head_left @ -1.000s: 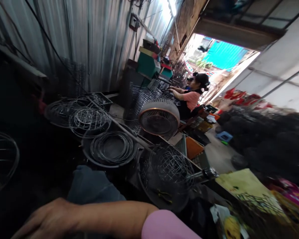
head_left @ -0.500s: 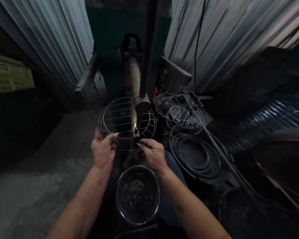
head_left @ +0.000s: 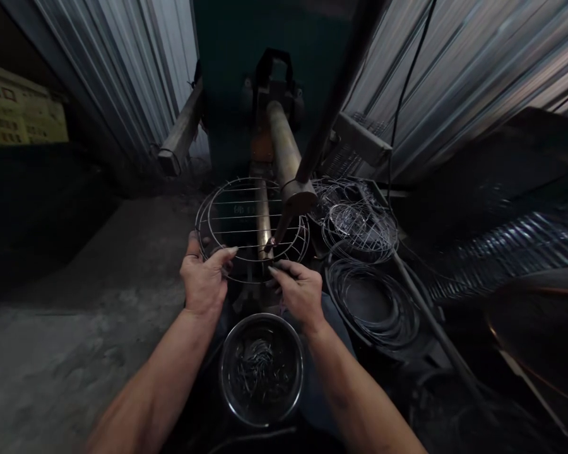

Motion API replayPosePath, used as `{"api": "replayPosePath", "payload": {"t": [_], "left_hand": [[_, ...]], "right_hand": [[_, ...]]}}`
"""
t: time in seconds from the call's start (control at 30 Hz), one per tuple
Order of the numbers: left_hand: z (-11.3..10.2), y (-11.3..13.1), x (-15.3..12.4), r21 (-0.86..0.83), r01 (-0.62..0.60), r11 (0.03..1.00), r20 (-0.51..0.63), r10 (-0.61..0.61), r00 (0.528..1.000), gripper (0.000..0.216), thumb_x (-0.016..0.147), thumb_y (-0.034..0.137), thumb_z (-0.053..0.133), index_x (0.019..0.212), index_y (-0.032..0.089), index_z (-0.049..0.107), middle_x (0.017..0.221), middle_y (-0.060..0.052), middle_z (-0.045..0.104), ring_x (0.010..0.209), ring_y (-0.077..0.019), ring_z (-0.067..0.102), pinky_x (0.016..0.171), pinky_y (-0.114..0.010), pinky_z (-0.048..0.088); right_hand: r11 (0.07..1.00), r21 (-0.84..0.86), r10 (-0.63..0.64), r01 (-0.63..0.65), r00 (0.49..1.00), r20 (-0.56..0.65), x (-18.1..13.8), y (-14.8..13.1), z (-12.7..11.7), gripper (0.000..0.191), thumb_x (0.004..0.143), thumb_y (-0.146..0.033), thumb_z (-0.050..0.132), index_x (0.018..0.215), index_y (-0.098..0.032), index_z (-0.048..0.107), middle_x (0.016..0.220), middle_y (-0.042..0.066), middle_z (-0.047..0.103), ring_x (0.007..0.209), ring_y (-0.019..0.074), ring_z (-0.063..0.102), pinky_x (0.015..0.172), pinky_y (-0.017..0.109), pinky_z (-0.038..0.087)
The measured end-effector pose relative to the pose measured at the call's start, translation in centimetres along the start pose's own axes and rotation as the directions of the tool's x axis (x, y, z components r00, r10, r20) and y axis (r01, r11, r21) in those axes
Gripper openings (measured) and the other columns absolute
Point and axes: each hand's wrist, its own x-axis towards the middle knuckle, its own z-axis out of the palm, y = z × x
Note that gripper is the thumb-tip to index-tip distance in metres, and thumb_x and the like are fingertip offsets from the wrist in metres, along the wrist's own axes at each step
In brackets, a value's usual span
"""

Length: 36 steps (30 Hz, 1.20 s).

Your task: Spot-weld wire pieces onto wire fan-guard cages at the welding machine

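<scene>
A round wire rack (head_left: 240,218), with parallel cross wires inside two rings, lies roughly level between the arms of a spot welder. My left hand (head_left: 204,277) grips its near left rim, thumb on top and fingers beneath. At the near edge, my right hand (head_left: 299,291) is closed in a pinch beside the electrode tip (head_left: 271,243); what the fingertips hold is too small to make out. The welder's upper arm (head_left: 286,148) and lower brass-coloured rod (head_left: 264,221) run away from me. Below my hands stands a metal bowl (head_left: 224,372) containing short bent wire pieces (head_left: 258,359).
At the right lie coils of wire (head_left: 373,302) and a heap of wire racks (head_left: 360,227), with a long bar (head_left: 426,302) alongside. A wooden beam (head_left: 182,135) juts out at the left. A yellow crate (head_left: 23,120) stands far left. Corrugated sheets flank the welder.
The view has shifted and tilted, so the welder appears further right and leaning. Both hands and the rack sit slightly further right in view. Both hands keep nearly the same hold.
</scene>
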Motion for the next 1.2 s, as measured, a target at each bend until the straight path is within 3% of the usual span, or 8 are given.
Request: {"api": "replayPosePath", "payload": {"t": [0.37, 0.73, 1.2], "left_hand": [[0.9, 0.2, -0.2, -0.024, -0.012, 1.000, 0.028, 0.012, 1.000, 0.056, 0.046, 0.009, 0.079, 0.096, 0.020, 0.058, 0.080, 0.004, 0.057, 0.057, -0.0080, 0.056, 0.049, -0.020, 0.043], [1.6, 0.7, 0.9, 0.062, 0.013, 0.998, -0.006, -0.013, 1.000, 0.049, 0.046, 0.013, 0.078, 0.090, 0.018, 0.056, 0.078, 0.002, 0.058, 0.052, -0.0086, 0.054, 0.040, -0.018, 0.036], [0.8, -0.5, 1.6, 0.065, -0.013, 0.998, 0.017, 0.012, 1.000, 0.048, 0.046, 0.016, 0.078, 0.087, 0.019, 0.054, 0.073, 0.005, 0.052, 0.049, -0.0069, 0.049, 0.039, -0.018, 0.035]], "right_hand": [[0.999, 0.028, -0.036, 0.041, 0.989, -0.145, 0.4, 0.1, 0.7, 0.020, 0.073, -0.033, 0.067, 0.078, -0.015, 0.073, 0.062, 0.001, 0.067, 0.052, 0.0130, 0.059, 0.054, 0.024, 0.050], [0.995, 0.104, 0.017, -0.003, 0.991, -0.134, 1.7, -2.1, 1.3, 0.015, 0.069, -0.028, 0.066, 0.071, -0.014, 0.070, 0.056, 0.000, 0.064, 0.047, 0.0124, 0.059, 0.045, 0.021, 0.046], [0.993, 0.094, 0.080, -0.070, 0.990, -0.114, 1.8, -1.6, 1.4, 0.022, 0.067, -0.033, 0.067, 0.075, -0.013, 0.071, 0.051, -0.001, 0.062, 0.043, 0.0117, 0.055, 0.040, 0.020, 0.042]]}}
